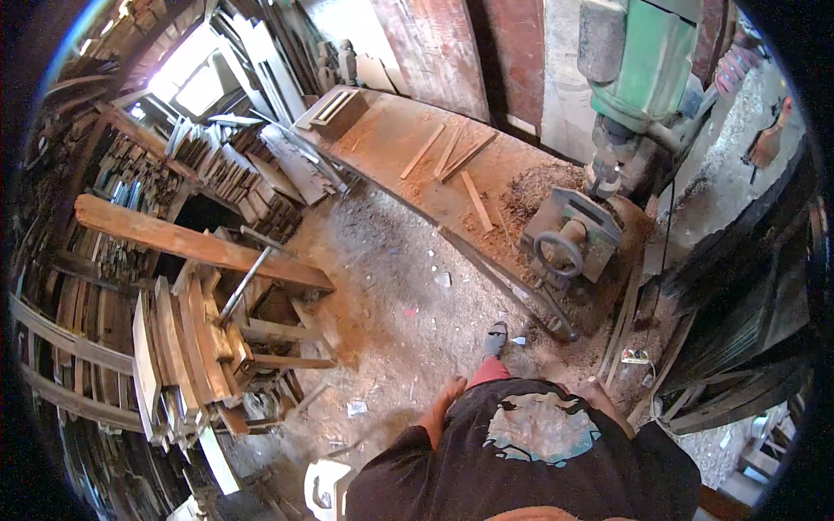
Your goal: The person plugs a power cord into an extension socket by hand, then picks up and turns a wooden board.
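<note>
My left hand hangs low beside my body, close to my red-clad leg. Its fingers are too small and foreshortened to read, and I make out nothing in it. On the other side my right hand is partly hidden by my dark shirt. Ahead of it stands a green machine with a chuck pointing down. Below the chuck sits a metal vise with a round handwheel. Both hands are apart from the machine.
A sawdust-covered bench carries several thin wood strips and a wooden box. Left of me, a thick beam juts out above stacked boards. A power strip lies at right; a white plastic chair stands behind left.
</note>
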### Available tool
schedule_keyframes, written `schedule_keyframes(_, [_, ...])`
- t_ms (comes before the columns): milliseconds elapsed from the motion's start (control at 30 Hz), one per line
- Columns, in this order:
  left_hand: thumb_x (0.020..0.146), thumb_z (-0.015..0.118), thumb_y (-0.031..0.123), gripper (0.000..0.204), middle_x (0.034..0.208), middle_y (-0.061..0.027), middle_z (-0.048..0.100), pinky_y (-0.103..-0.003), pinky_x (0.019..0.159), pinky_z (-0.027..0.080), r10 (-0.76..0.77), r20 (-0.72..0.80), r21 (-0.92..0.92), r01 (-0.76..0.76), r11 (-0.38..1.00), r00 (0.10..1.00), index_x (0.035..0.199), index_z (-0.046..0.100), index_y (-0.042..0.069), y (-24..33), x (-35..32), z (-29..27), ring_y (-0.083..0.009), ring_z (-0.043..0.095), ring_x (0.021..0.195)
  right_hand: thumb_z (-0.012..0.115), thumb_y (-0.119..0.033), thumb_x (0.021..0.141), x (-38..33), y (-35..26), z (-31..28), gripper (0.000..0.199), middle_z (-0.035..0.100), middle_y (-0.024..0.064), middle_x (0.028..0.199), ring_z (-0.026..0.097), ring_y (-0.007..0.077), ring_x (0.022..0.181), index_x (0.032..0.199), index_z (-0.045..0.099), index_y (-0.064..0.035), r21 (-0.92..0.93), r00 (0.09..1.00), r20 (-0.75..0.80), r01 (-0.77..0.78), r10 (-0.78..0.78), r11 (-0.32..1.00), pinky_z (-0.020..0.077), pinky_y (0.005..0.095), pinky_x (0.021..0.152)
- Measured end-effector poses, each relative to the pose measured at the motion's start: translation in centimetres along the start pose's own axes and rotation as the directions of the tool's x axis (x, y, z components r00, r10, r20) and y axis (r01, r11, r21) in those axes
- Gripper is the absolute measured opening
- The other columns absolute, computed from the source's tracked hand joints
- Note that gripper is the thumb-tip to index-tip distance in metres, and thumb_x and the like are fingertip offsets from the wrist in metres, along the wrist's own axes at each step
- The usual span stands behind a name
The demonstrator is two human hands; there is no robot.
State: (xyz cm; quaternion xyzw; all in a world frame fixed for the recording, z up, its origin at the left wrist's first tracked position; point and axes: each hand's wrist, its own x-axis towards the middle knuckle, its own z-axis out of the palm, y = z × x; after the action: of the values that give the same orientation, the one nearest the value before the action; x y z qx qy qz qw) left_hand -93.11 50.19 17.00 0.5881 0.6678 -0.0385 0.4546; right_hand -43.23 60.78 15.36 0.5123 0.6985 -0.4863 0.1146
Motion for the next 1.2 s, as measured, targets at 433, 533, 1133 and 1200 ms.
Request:
schedule_keyframes(433, [0.079, 0.053, 0.032, 0.039, 0.096, -0.0225, 0.068, -0.042, 0.083, 0.050, -0.502, -0.154, -0.589, 0.329, 0.738, 0.851, 0.103, 0.070, 0.007, -2.8, -4.2, -1.5, -0.0315, 0.066, 0.097, 0.063, -0.028, 0.071, 6.3, -4.1, 3.0, 0.026, 0.061, 0.0135, 0.067, 0.055, 0.0199, 0.055, 0.070, 0.062, -0.0022, -0.223, 0.898, 0.027, 0.434, -0.439, 0.873, 0.0409, 0.0371, 0.051])
schedule_keyframes(533, [0.079, 0.054, 0.032, 0.038, 0.098, -0.0231, 0.068, -0.044, 0.082, 0.050, -0.550, -0.049, -0.817, 0.283, 0.502, 0.834, 0.103, 0.071, 0.007, -7.7, -3.3, 1.0, -0.0323, 0.065, 0.101, 0.063, -0.029, 0.073, 10.4, -6.1, 3.9, 0.026, 0.063, 0.0128, 0.067, 0.057, 0.0201, 0.056, 0.069, 0.064, -0.0035, -0.354, 0.844, 0.095, 0.524, -0.527, 0.775, 0.0420, 0.0385, 0.051])
schedule_keyframes(1133, [0.078, 0.052, 0.027, 0.031, 0.090, -0.0230, 0.068, -0.046, 0.082, 0.051, -0.465, -0.651, -0.479, 0.151, 0.865, 0.601, 0.093, 0.068, 0.005, -28.5, -5.5, -8.6, -0.0397, 0.065, 0.091, 0.053, -0.017, 0.086, 30.9, -36.8, 2.5, 0.028, 0.059, 0.0062, 0.062, 0.053, 0.0176, 0.053, 0.061, 0.057, -0.0072, -0.344, 0.652, 0.619, 0.726, -0.438, 0.595, 0.0366, 0.0335, 0.045])
schedule_keyframes(1200, [0.081, 0.052, 0.026, 0.029, 0.087, -0.0213, 0.068, -0.046, 0.074, 0.053, -0.643, -0.532, -0.689, 0.159, 0.707, 0.552, 0.099, 0.065, 0.005, -26.3, -8.2, -11.4, -0.0403, 0.066, 0.084, 0.060, -0.018, 0.085, 31.1, -40.1, 3.1, 0.020, 0.059, 0.0087, 0.063, 0.059, 0.0204, 0.060, 0.070, 0.062, -0.0045, 0.106, 0.815, 0.560, 0.108, -0.149, 0.988, 0.0424, 0.0350, 0.050])
